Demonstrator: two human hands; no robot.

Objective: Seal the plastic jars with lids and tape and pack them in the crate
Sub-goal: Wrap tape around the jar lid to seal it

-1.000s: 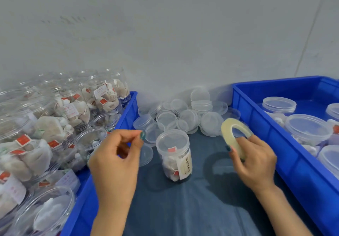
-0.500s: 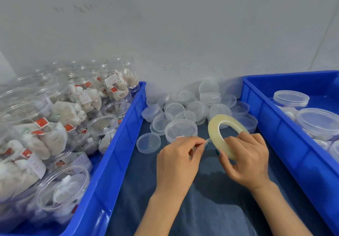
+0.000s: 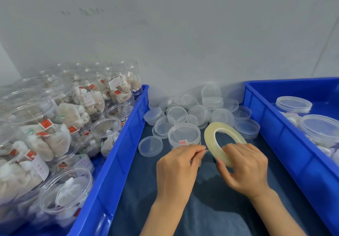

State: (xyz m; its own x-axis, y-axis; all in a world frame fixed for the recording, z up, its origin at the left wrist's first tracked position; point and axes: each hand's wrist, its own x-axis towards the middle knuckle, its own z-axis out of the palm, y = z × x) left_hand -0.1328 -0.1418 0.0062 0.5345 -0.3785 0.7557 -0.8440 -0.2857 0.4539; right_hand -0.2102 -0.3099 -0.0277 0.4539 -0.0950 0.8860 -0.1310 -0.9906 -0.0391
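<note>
White labels and red tags showed on the sachets, but the writing was too small to read. Left of the left hand (image 3: pixel 176 164), a blue crate (image 3: pixel 128 135) held open jars (image 3: pixel 106 129) stuffed with those sachets. Right of the right hand (image 3: pixel 244 168), a second crate (image 3: pixel 275 131) held lidded jars (image 3: pixel 320 127). Just beyond the left hand's knuckles stood one capped jar (image 3: pixel 184 134), with loose lids (image 3: pixel 194 111) piled behind it. The right hand gripped the tape roll (image 3: pixel 209 140), fingers curled round its rim. The left hand's fingertips pinched at the roll's near edge.
</note>
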